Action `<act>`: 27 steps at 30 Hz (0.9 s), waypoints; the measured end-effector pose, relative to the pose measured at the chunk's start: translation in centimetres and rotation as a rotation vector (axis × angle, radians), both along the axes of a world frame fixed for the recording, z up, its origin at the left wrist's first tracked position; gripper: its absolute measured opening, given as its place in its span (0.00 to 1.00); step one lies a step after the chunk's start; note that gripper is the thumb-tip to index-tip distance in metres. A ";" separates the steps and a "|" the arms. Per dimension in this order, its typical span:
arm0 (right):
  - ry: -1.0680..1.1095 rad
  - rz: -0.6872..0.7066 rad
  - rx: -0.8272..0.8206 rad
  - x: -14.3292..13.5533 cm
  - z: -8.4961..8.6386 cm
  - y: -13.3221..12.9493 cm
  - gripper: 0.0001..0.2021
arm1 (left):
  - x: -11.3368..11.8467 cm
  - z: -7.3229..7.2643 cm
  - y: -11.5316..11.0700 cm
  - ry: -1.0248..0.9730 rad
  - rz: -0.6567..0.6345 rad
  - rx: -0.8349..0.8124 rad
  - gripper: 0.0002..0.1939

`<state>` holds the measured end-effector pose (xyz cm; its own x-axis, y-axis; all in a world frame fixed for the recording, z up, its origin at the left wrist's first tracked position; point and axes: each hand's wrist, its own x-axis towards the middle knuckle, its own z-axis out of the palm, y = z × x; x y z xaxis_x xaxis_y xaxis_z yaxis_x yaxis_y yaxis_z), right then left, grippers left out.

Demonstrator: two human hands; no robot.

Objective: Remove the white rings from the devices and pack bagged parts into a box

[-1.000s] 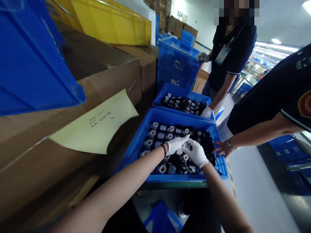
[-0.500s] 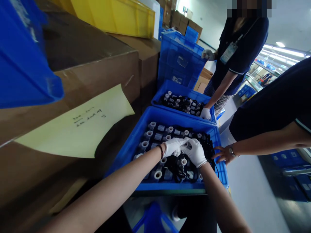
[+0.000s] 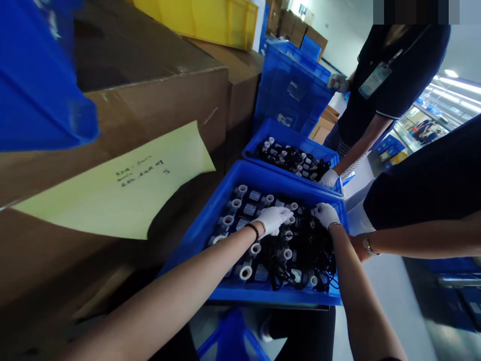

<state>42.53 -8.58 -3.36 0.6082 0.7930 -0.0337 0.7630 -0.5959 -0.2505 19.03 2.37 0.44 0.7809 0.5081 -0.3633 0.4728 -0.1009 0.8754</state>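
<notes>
My left hand point(image 3: 273, 220), in a white glove, is over the middle of a blue crate point(image 3: 278, 297). Its fingers are pressed together beside a white round fitting point(image 3: 293, 206); what they hold is hidden. Farther right, my gloved right hand point(image 3: 326, 214) is closed at the fingertips above tangled black cables point(image 3: 311, 245) along the crate's right side. I cannot make out what it pinches. Rows of dark devices with white ring-shaped fittings point(image 3: 245, 273) and pale labels point(image 3: 249, 209) fill the crate.
A co-worker's bare hand point(image 3: 359, 246) touches the crate's right side. Another person's gloved hand point(image 3: 329, 178) is at a second filled blue crate point(image 3: 251, 148) behind. Cardboard boxes point(image 3: 169, 103) with a yellow paper sheet point(image 3: 173, 175) stand left; stacked blue crates point(image 3: 295, 85) are beyond.
My hands have come apart: the right moved right and slightly up to the cables, while the left stays over the middle. The co-worker's bare hand is now partly behind my right arm.
</notes>
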 end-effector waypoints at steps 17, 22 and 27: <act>-0.042 0.145 -0.134 0.8 -1.4 0.2 0.18 | -0.4 2.1 -0.4 0.029 -0.009 0.018 0.22; -0.085 0.021 -0.230 0.3 -0.3 0.3 0.19 | -0.4 1.7 -0.2 0.017 -0.006 0.006 0.23; -0.089 0.016 -0.185 -0.1 0.1 -0.5 0.26 | -0.3 1.2 0.1 -0.013 -0.029 0.031 0.22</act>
